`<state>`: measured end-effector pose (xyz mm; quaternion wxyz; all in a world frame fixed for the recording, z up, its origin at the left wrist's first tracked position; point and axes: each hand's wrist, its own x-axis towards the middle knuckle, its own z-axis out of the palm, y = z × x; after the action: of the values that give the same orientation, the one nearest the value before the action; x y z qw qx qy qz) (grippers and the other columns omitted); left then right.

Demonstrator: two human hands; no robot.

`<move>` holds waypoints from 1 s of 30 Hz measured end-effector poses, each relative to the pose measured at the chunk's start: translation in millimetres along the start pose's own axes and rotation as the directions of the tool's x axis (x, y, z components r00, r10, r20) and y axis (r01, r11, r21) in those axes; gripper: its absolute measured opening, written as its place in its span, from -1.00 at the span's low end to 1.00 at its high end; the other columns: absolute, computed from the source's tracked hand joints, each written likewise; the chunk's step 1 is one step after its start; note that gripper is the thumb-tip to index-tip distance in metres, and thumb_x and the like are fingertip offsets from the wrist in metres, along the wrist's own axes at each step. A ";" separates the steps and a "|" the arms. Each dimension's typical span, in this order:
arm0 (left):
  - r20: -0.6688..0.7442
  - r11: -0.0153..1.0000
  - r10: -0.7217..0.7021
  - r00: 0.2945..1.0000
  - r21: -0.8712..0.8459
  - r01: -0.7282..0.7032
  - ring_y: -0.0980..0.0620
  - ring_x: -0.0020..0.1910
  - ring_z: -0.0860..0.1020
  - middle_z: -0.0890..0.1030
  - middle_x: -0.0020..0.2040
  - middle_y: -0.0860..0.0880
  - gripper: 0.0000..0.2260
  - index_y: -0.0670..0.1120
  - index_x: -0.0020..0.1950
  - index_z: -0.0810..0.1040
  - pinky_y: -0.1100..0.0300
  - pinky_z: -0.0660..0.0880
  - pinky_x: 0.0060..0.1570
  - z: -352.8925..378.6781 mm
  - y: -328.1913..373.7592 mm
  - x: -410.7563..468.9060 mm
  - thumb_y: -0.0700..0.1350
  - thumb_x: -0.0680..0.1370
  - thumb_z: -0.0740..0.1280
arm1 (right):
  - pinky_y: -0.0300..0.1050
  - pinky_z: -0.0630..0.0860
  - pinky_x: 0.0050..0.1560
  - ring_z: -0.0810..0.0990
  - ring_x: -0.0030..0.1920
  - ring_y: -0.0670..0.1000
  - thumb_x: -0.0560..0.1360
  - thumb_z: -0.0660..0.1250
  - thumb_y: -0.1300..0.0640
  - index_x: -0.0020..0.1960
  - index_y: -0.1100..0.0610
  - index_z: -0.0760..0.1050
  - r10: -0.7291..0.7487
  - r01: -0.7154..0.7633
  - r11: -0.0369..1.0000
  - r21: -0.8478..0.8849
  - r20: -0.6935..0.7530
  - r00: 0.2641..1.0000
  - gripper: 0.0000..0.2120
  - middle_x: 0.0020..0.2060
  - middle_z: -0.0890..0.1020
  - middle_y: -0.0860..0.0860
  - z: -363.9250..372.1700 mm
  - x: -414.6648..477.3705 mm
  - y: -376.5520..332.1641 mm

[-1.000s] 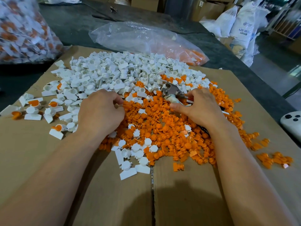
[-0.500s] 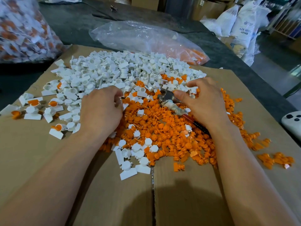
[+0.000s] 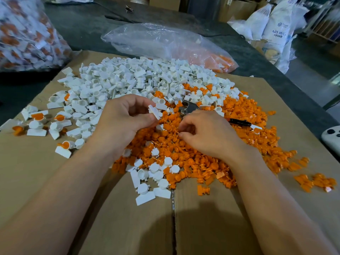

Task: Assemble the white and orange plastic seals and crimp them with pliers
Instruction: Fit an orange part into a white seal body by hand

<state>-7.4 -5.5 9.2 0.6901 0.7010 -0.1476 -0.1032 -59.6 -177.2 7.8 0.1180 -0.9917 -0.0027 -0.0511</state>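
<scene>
- Two hands are over the heaps: your left hand point(image 3: 127, 118) pinches a white seal point(image 3: 154, 111) between thumb and fingertips, over the edge of the orange pieces point(image 3: 184, 153).
- Your right hand point(image 3: 207, 133) curls its fingers down into those orange pieces; whether it grips one, I cannot tell.
- Pliers point(image 3: 189, 107) lie on the pile just beyond your right hand.

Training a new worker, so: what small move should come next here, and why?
Probably the right hand should pick one orange insert from the orange pile under it and bring it to the white seal body pinched in the left hand: that body shows no orange yet, and the pliers lie unheld.
</scene>
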 end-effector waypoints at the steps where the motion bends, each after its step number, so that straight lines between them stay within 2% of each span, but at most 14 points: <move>1: 0.015 1.000 -0.007 1.000 -0.012 0.007 0.19 -0.40 0.60 0.63 -0.37 0.03 -0.81 -0.12 -0.14 0.58 0.46 0.47 -0.37 0.0 0.2 -0.1 -0.40 0.41 0.37 | -0.18 0.40 -0.11 0.39 -0.10 -0.13 0.48 0.31 0.01 0.02 0.01 0.57 0.009 -0.009 1.000 -0.007 -0.002 1.000 -0.84 -0.17 0.42 -0.13 1.1 0.5 -0.5; 4: 0.050 0.999 -0.025 0.998 -0.039 0.027 0.13 -0.35 0.62 0.62 -0.22 -0.13 -0.80 -0.14 -0.11 0.58 0.40 0.51 -0.34 -0.1 -1.6 1.1 -0.42 0.43 0.35 | -0.19 0.36 -0.15 0.42 -0.09 -0.10 0.49 0.28 0.05 0.01 0.02 0.58 0.037 -0.038 0.999 -0.011 -0.028 0.999 -0.84 -0.15 0.45 -0.10 2.8 2.0 -3.6; 7: 0.062 0.997 -0.033 0.998 -0.064 0.037 0.06 -0.27 0.63 0.60 -0.14 -0.19 -0.75 -0.11 -0.08 0.59 0.37 0.53 -0.31 0.2 -3.9 2.3 -0.44 0.43 0.34 | -0.20 0.34 -0.15 0.46 -0.05 -0.06 0.51 0.25 0.09 -0.01 0.06 0.58 0.028 -0.028 0.999 -0.021 -0.030 0.999 -0.85 -0.15 0.45 -0.07 4.1 2.9 -5.3; 12: 0.062 0.996 -0.041 0.997 -0.075 0.045 0.09 -0.33 0.63 0.67 -0.27 0.00 -0.75 -0.07 -0.13 0.63 0.38 0.53 -0.28 0.4 -5.6 2.8 -0.42 0.40 0.38 | -0.16 0.36 -0.10 0.40 -0.08 -0.09 0.55 0.19 0.14 -0.06 0.05 0.43 0.029 -0.028 0.999 0.033 -0.044 0.999 -0.94 -0.13 0.39 -0.09 4.8 3.4 -3.9; 14: 0.073 0.996 -0.045 0.996 -0.075 0.050 0.08 -0.31 0.64 0.67 -0.25 -0.01 -0.75 -0.06 -0.13 0.63 0.35 0.55 -0.24 0.3 -5.9 2.5 -0.42 0.40 0.38 | -0.14 0.35 -0.15 0.43 -0.11 -0.05 0.56 0.16 0.18 -0.09 0.05 0.34 0.031 -0.018 0.992 0.128 -0.100 0.995 -0.93 -0.15 0.44 -0.05 2.8 1.2 -3.5; 16: 0.098 0.992 -0.052 0.994 -0.113 0.063 0.04 -0.29 0.64 0.67 -0.25 -0.04 -0.75 -0.08 -0.14 0.63 0.33 0.56 -0.26 0.6 -5.0 1.7 -0.42 0.40 0.36 | -0.05 0.43 -0.19 0.52 -0.17 -0.02 0.58 0.12 0.22 -0.09 0.06 0.31 0.031 0.008 0.966 0.258 -0.149 0.988 -0.90 -0.20 0.51 0.02 -0.3 -1.7 -4.4; 20: 0.139 0.980 -0.061 0.988 -0.179 0.085 0.01 -0.31 0.64 0.65 -0.30 -0.06 -0.76 -0.12 -0.15 0.61 0.32 0.55 -0.34 2.2 -3.6 0.6 -0.45 0.40 0.32 | 0.03 0.57 -0.24 0.58 -0.23 -0.16 0.59 0.08 0.25 -0.13 -0.02 0.25 0.041 0.053 0.899 0.435 -0.204 0.978 -0.80 -0.21 0.53 0.01 -5.2 -4.8 -9.1; 25: 0.131 0.986 -0.054 0.990 -0.150 0.074 0.04 -0.32 0.63 0.67 -0.28 -0.01 -0.73 -0.08 -0.18 0.62 0.29 0.58 -0.29 2.7 -5.3 1.8 -0.45 0.38 0.35 | 0.01 0.49 -0.25 0.57 -0.22 -0.12 0.56 0.14 0.30 -0.10 0.06 0.28 -0.004 0.134 0.880 0.456 -0.275 0.961 -0.84 -0.25 0.52 -0.01 -3.9 -4.8 -11.7; 30: 0.173 0.993 -0.047 0.984 -0.098 0.065 0.09 -0.31 0.62 0.68 -0.28 0.01 -0.74 -0.01 -0.20 0.68 0.30 0.58 -0.21 3.2 -6.2 0.5 -0.30 0.20 0.45 | 0.10 0.50 -0.26 0.57 -0.23 0.10 0.51 0.22 0.29 -0.08 0.05 0.31 -0.069 0.218 0.875 0.432 -0.334 0.940 -0.84 -0.25 0.57 0.08 -1.3 -5.1 -18.2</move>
<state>-7.7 -8.7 3.0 0.7070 0.6568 -0.1808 -0.1898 -65.0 -159.7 12.8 0.3456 -0.9114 -0.0707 -0.2118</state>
